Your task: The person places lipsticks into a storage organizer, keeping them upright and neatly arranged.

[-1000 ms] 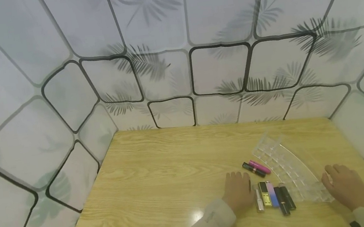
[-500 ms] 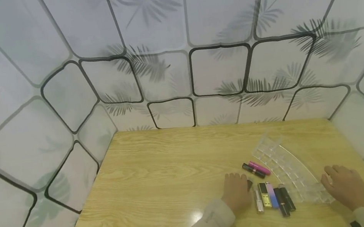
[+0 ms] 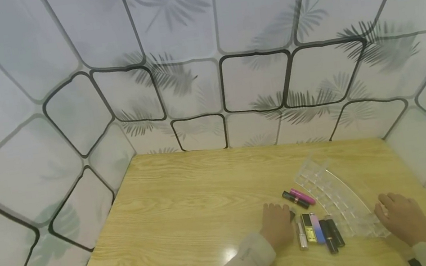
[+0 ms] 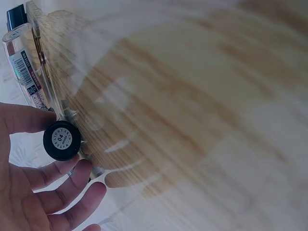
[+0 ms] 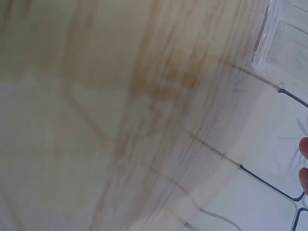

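Observation:
My left hand [image 3: 277, 227] pinches a black lipstick tube [image 4: 61, 140] between thumb and fingers, low over the table. Its round end, with a pale label reading 04, faces the left wrist camera. In the head view only a dark bit of it shows beside my fingers. Just right of that hand lie a clear tube [image 3: 302, 235], a black-and-gold lipstick [image 3: 309, 228], a pink-to-blue tube [image 3: 317, 228] and two black tubes [image 3: 328, 236]. My right hand [image 3: 405, 218], fingers loosely bent, is by the near right end of a clear compartmented organizer [image 3: 340, 197]; contact is unclear.
Beyond the row, a black tube [image 3: 295, 199] and a magenta tube [image 3: 302, 196] lie side by side against the organizer's left side. The wood-grain table [image 3: 173, 202] meets patterned walls [image 3: 190, 86] at the back and both sides.
The dark tube at my left hand has tilted slightly, and that hand has barely moved. My right hand stays by the organizer. The head view has shifted a little.

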{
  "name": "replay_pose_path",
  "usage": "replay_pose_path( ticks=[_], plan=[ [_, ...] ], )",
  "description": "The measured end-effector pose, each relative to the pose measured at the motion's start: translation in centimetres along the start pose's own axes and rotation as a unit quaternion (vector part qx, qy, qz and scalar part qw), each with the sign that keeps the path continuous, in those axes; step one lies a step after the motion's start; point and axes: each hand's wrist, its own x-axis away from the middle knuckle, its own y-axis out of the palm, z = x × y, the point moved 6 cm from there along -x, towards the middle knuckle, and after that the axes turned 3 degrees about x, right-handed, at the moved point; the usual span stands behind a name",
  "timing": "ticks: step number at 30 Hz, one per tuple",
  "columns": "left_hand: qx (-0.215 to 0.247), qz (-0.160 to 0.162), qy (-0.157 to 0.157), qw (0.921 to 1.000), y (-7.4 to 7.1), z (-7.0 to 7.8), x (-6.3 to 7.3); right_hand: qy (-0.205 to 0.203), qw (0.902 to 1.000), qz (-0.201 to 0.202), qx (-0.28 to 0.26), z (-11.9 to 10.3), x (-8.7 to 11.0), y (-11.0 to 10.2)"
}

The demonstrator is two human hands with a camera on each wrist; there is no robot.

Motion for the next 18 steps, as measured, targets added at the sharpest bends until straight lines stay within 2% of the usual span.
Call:
replay_pose_path(
  ticks=[6, 12, 18],
  plan=[
    [0.027, -0.001, -0.004, 0.9996, -0.31, 0.06, -0.10, 0.007, 0.9999, -0.007, 0.000, 0.13, 0.08, 0.21],
    [0.034, -0.007, -0.011, 0.9993, -0.60, 0.17, -0.26, 0.018, 0.9998, -0.009, -0.003, 0.39, 0.04, 0.43],
    [0.035, -0.003, -0.019, 0.9992, -0.13, 0.26, -0.68, 0.025, 0.9995, -0.014, -0.009, 0.42, -0.05, 0.40]
  ],
)
